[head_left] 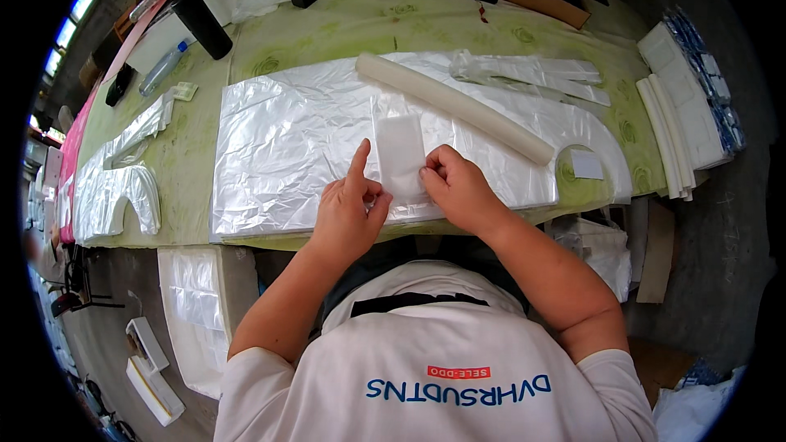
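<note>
A small flat white packet in a clear plastic bag (401, 151) lies in front of me, on a wide stack of shiny translucent plastic sheets (278, 131). At its lower left corner, my left hand (350, 211) pinches the bag's edge between thumb and bent fingers, the index finger pointing up and away. My right hand (460, 188) has thumb and curled fingers closed on the bag's right edge. Beyond the hands, a long white roll (458, 110) rests diagonally across the sheets. Thin plastic strips (540, 74) lie at the far right of the stack.
A green patterned cloth (360, 24) covers the table. To the left are another cut plastic piece (123, 188), a clear bottle (164, 69) and a black cylinder (201, 24). A white card (586, 164) sits by the stack's curved cutout; folded white bundles (684, 90) stand at the right edge.
</note>
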A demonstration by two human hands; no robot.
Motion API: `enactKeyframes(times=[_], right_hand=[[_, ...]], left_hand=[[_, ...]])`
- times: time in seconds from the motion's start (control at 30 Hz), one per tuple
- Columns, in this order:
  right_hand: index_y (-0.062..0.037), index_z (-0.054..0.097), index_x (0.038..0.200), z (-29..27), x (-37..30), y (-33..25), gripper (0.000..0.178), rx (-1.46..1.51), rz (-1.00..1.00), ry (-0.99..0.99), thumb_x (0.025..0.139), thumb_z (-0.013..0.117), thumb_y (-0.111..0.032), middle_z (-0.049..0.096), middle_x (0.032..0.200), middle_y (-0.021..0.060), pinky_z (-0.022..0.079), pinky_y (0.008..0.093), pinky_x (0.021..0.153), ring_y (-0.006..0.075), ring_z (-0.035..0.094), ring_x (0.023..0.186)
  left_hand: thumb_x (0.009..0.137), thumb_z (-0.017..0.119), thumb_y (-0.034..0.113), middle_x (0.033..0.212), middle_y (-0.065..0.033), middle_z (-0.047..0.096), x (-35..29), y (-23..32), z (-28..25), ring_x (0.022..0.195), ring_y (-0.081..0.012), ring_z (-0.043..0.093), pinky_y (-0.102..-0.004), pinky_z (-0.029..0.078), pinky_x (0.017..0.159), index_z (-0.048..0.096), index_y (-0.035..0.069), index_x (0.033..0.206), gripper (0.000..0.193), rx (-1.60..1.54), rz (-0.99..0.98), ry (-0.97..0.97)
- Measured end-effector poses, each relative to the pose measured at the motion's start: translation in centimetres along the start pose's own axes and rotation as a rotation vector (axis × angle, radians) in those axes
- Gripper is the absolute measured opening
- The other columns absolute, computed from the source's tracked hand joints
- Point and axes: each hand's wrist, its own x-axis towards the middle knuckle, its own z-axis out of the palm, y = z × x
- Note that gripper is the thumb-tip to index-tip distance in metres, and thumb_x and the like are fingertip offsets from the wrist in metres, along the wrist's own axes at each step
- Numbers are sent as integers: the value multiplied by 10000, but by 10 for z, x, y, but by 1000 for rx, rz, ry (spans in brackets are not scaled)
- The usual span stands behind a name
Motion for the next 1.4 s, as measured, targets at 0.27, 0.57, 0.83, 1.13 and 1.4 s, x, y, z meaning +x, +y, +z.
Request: enactKeyframes(times=[0.27,0.57,0.83,1.13,1.4], right_hand=[[-22,611,1073,6,22,-2,269,-207,104,24,954,568,-259,712,979,208,533,472,797,399,684,914],[-46,601,1128,11,18,-1,318,-145,129,48,906,630,-271,712,938,160,540,435,801,341,697,905],[-31,589,1104,-6,-45,-10,252,47,124,-211,873,677,-83,657,919,92,518,307,747,172,627,808],[-98,652,1036,-18,-37,10,332,-442,-643,-25,714,679,-26,666,1090,37,439,467,939,301,577,1054],[-91,697,950,-18,-18,15,234,-441,-531,-66,724,744,-129,691,972,63,476,449,839,323,605,959]], left_hand=[[843,758,191,1298,-164,574,11,6,-4,1174,-335,560,-481,404,1043,347,86,1552,826,337,164,101],[834,687,621,1614,-196,313,33,-5,6,1524,-388,224,-617,142,1211,359,29,1534,974,470,219,-232],[769,795,384,1606,-122,357,2,13,-8,1507,-318,299,-634,150,1210,387,65,1525,916,336,305,-416],[748,694,23,1469,-93,484,-3,12,-11,1419,-293,420,-527,255,1210,528,110,1410,688,257,284,-366],[794,679,27,947,-105,713,10,2,-1,1033,-335,646,-461,464,949,627,48,1157,368,162,209,-21]])
